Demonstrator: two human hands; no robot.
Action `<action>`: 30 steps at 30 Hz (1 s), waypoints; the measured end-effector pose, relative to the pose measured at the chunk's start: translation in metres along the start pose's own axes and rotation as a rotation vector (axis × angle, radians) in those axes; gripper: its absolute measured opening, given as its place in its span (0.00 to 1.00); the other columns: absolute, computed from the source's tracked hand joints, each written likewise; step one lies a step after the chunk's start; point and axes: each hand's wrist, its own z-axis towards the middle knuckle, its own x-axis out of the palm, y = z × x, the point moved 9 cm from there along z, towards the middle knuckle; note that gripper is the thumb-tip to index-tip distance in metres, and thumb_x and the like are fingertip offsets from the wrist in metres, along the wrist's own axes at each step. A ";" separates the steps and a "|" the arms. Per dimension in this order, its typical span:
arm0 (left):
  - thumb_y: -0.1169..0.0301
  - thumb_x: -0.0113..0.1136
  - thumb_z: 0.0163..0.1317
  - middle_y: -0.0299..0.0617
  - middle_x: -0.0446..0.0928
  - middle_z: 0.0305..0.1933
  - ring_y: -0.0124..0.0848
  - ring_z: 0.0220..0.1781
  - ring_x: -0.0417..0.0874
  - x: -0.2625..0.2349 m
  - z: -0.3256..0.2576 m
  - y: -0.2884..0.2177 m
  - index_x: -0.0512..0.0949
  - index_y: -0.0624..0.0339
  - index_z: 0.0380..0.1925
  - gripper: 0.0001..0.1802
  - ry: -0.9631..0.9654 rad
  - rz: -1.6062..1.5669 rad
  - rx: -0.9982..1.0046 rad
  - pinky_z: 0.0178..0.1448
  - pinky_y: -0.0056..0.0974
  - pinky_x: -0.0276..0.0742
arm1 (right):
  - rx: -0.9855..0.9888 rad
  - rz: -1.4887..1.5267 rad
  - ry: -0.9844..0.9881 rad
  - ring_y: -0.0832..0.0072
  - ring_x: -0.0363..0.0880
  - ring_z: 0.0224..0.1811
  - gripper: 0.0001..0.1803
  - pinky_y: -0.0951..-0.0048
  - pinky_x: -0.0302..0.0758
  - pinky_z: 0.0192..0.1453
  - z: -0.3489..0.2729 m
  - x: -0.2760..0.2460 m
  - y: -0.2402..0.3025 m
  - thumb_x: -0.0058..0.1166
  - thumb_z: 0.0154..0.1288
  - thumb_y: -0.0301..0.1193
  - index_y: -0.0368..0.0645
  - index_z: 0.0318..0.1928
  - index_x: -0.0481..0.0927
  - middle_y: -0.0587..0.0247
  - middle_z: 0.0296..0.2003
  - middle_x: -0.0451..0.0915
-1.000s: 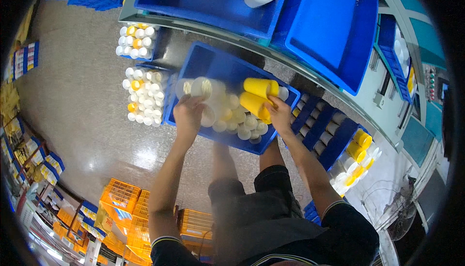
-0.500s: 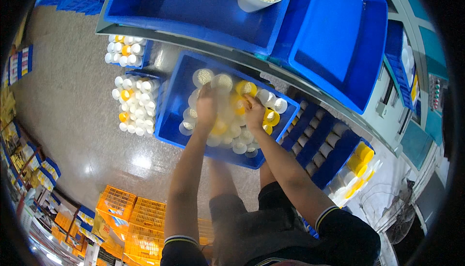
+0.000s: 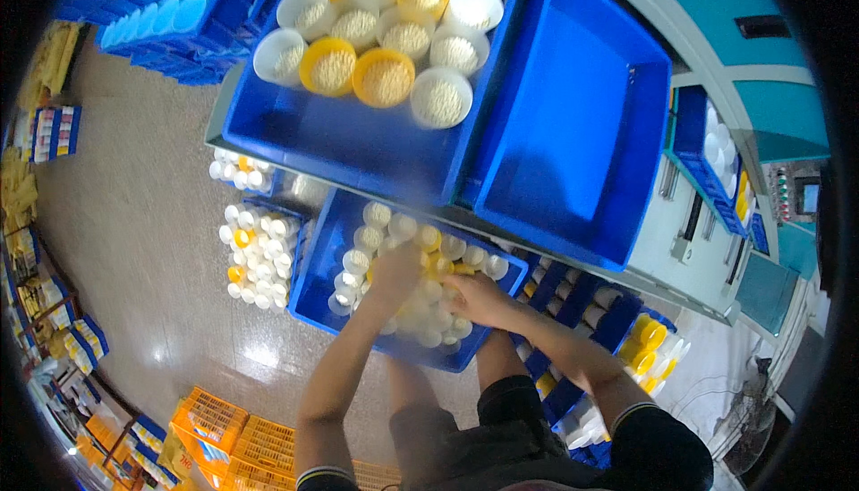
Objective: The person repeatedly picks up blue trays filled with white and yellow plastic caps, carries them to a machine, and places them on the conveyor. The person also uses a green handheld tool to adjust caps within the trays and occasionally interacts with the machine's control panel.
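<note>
Both my hands are down among white and yellow cups of pale pellets (image 3: 378, 215) in a low blue crate (image 3: 309, 290). My left hand (image 3: 396, 274) is over the cups at the crate's middle; it is smeared by motion, and its fingers are hidden. My right hand (image 3: 476, 299) comes in from the right, fingers bent inward at the cups beside a yellow cup (image 3: 463, 269). Its fingers look closed, but what lies between them is too blurred to make out. Several cups under the hands are partly hidden.
On the bench ahead, a blue tray (image 3: 344, 165) holds rows of pellet-filled cups (image 3: 442, 102); another blue tray (image 3: 573, 133) stands at its right. White and yellow cups (image 3: 259, 254) fill a crate at left. Blue crates (image 3: 582, 312) sit at right, orange crates (image 3: 210, 424) at lower left.
The view has shifted, so the bench tray shows more of its cup rows and the low crate sits lower. Both my hands remain among the cups; the right forearm now reaches in more sideways.
</note>
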 end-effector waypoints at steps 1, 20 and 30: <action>0.74 0.57 0.56 0.57 0.80 0.48 0.51 0.42 0.84 -0.044 -0.019 -0.030 0.79 0.61 0.46 0.16 -0.037 -0.072 0.174 0.42 0.47 0.81 | -0.169 -0.139 0.106 0.62 0.84 0.47 0.15 0.62 0.79 0.53 -0.028 -0.026 0.038 0.52 0.67 0.32 0.41 0.51 0.80 0.46 0.43 0.82; 0.64 0.60 0.51 0.34 0.87 0.34 0.35 0.61 0.75 -0.349 0.006 -0.108 0.88 0.49 0.25 0.08 -0.964 0.775 0.370 0.60 0.45 0.65 | -0.158 -1.187 -0.620 0.60 0.80 0.49 0.15 0.46 0.66 0.57 0.159 -0.395 0.218 0.63 0.52 0.37 0.48 0.42 0.85 0.59 0.39 0.84; 0.68 0.64 0.39 0.35 0.81 0.32 0.32 0.40 0.75 -0.320 -0.270 -0.072 0.83 0.59 0.28 0.13 -1.222 0.357 0.348 0.46 0.43 0.65 | -0.674 -1.242 -0.907 0.55 0.74 0.56 0.11 0.48 0.61 0.70 -0.083 -0.284 0.327 0.67 0.51 0.26 0.38 0.35 0.81 0.53 0.41 0.80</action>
